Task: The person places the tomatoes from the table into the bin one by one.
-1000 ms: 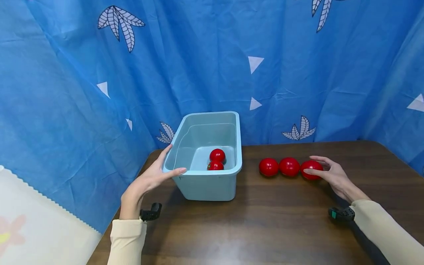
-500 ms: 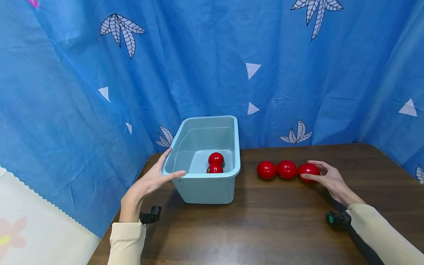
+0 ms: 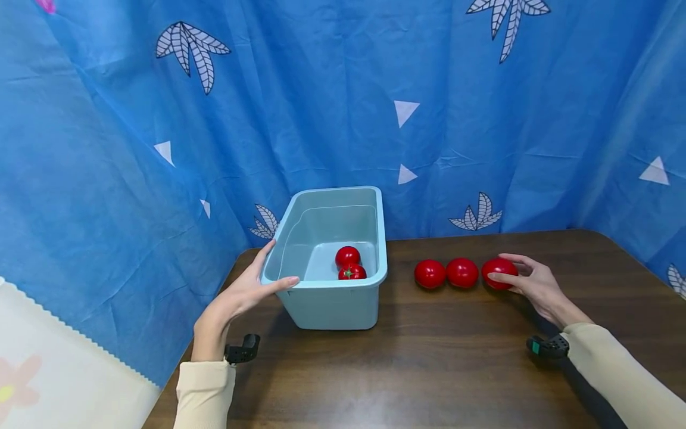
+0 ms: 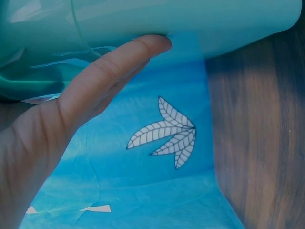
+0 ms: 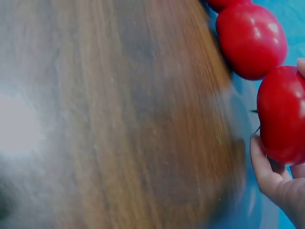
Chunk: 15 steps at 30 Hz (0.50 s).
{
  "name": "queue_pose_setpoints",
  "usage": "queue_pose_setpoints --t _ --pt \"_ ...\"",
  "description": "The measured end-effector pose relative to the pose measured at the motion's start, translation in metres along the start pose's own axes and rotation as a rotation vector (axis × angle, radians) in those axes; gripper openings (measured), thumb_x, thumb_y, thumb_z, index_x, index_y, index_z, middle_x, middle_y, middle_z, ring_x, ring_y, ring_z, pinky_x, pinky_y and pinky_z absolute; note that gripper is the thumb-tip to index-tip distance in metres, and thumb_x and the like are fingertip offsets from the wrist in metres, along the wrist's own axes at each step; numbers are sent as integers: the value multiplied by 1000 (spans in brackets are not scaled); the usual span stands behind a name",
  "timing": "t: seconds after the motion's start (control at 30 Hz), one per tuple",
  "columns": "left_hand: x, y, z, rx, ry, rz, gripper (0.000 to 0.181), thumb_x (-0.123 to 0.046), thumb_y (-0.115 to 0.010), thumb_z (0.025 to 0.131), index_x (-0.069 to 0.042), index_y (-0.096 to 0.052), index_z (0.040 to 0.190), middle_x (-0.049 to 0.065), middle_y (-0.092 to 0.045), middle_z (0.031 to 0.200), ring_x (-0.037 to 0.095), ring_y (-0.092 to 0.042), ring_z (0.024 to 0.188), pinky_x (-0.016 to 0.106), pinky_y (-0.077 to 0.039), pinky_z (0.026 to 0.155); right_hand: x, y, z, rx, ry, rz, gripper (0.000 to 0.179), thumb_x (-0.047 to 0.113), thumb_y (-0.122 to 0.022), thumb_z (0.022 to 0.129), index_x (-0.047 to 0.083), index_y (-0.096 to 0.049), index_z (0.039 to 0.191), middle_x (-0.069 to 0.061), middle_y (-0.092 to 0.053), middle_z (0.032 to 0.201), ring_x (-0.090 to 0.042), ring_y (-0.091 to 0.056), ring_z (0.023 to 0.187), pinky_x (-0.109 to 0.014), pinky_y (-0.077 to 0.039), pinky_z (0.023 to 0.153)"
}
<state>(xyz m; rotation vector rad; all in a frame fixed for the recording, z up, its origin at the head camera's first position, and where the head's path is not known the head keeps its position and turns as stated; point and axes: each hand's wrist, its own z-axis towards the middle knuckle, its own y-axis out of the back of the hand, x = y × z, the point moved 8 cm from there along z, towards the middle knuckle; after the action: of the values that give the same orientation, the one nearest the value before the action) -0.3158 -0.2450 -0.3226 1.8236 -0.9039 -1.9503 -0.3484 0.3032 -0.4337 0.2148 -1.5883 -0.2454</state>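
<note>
In the head view, my left hand spans the near left corner of a light blue plastic bin. Its thumb touches the front rim and its straight fingers lie along the left side. Two red tomatoes sit in the bin: a rear tomato and a front tomato with its green stem showing. At right, my right hand grips the rightmost tomato between thumb and fingers; the right wrist view shows this tomato close up. Left of it are a middle tomato and a left tomato.
A dark brown wooden table bears the bin and the tomatoes. Behind it hangs a blue curtain with white leaf and triangle prints, close to the bin's far end. A white cloth with a scalloped edge lies at lower left.
The head view has shifted slightly. The front tomato in the bin has turned, bringing its stem to the top. A thin gap now parts the gripped tomato from the middle one. My left hand stays put.
</note>
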Motion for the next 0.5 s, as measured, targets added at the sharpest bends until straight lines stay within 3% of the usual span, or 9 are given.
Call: queue_pose_setpoints --t 0.2,0.33,0.5 --pt "0 0 -1 -3 -2 -15 108 -52 -72 94 -23 0 169 18 -17 169 44 -30 146 73 -34 113 18 -5 -2 6 40 8 67 31 -76 98 17 -45 156 -26 -35 155 -16 -51 112 -21 -58 87" --pt "-2 -1 -1 -2 -21 -23 109 -52 -73 93 -22 -1 169 18 -19 168 44 -31 146 72 -35 113 38 -4 -3 0 74 11 63 29 -76 99 19 -47 154 -11 -44 144 -10 -53 108 -21 -58 88" --pt "-2 0 -2 -2 -30 -19 109 -51 -72 93 -21 0 169 18 -20 167 44 -32 145 72 -35 113 73 -15 -3 7 119 41 61 28 -75 99 26 -48 153 7 -49 133 -12 -51 113 -19 -57 86"
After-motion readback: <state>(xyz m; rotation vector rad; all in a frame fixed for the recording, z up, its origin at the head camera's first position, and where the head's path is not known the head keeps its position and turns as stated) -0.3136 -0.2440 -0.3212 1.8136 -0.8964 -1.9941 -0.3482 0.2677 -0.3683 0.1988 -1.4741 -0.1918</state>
